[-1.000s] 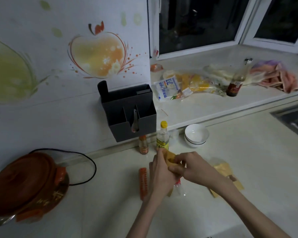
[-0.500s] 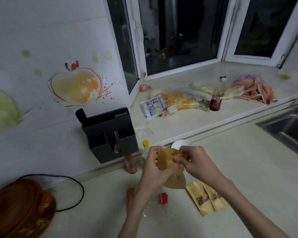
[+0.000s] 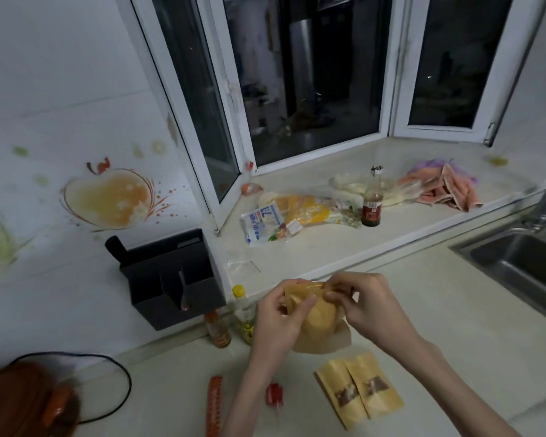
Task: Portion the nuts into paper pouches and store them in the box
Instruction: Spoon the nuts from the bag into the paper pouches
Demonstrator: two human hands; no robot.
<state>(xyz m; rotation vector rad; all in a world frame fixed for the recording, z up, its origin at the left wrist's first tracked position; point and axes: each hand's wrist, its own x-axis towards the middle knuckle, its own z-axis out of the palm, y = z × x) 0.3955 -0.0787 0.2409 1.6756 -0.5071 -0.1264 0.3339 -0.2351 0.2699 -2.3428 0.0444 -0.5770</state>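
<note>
A brown paper pouch (image 3: 317, 323) is held above the worktop (image 3: 423, 310), its top edge pinched between the left hand (image 3: 279, 323) and the right hand (image 3: 368, 310), fingers curled on the paper. Two filled pouches (image 3: 360, 389) (each with a small clear window) are laid side by side on the worktop just below. A small red clip (image 3: 274, 395) and an orange ridged strip (image 3: 214, 405) are seen nearer the left forearm. A yellow-capped bottle (image 3: 243, 310) is stood behind the left hand, beside a black wall-mounted holder (image 3: 171, 279).
</note>
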